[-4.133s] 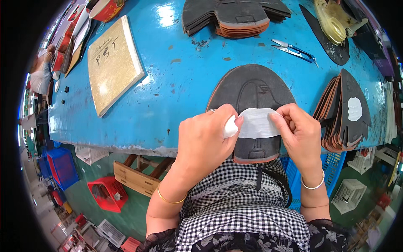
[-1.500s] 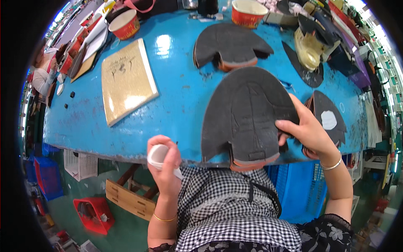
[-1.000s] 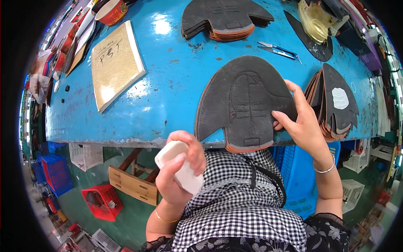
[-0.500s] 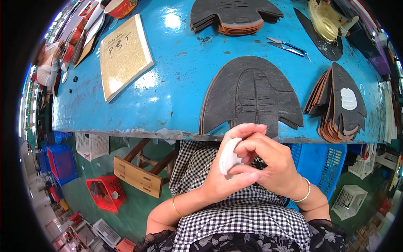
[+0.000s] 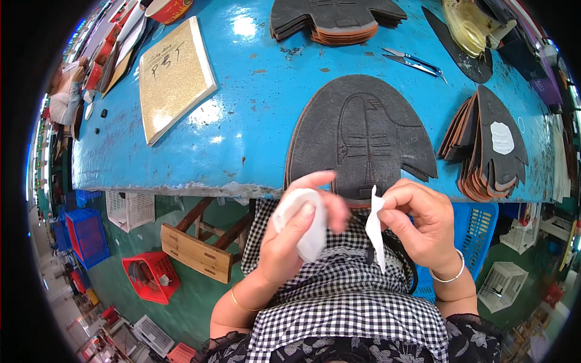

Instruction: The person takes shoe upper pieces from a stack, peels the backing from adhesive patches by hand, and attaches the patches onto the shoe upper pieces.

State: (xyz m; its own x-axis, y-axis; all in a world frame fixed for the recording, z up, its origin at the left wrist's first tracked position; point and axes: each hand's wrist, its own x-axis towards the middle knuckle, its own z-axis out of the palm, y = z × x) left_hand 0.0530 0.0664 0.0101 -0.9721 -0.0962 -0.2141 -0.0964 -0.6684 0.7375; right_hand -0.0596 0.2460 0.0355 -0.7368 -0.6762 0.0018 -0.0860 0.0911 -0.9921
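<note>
In front of the table edge, my left hand (image 5: 284, 233) grips a small stack of white oval patches (image 5: 312, 241), its thumb across the front; its fingers are partly smeared by motion. My right hand (image 5: 422, 219) pinches a single thin white patch (image 5: 376, 233) between thumb and fingertips, apart from the stack. Just beyond both hands lies a pile of dark grey leather shoe uppers (image 5: 363, 130) with stitched lines, flat on the blue table (image 5: 248, 145). To its right, a folded pile of uppers (image 5: 484, 145) has a similar white patch (image 5: 502, 138) on its top piece.
Another pile of uppers (image 5: 339, 18) is at the far edge. Thread snips (image 5: 414, 63) lie near a dark leather piece (image 5: 466, 57) with a yellowish container (image 5: 466, 27). A gold notebook (image 5: 175, 78) rests on the left. Below are a wooden stool (image 5: 196, 251) and a blue basket (image 5: 478, 242).
My hands, together before, have moved apart. My right hand now has a single white patch separated from the stack in my left hand.
</note>
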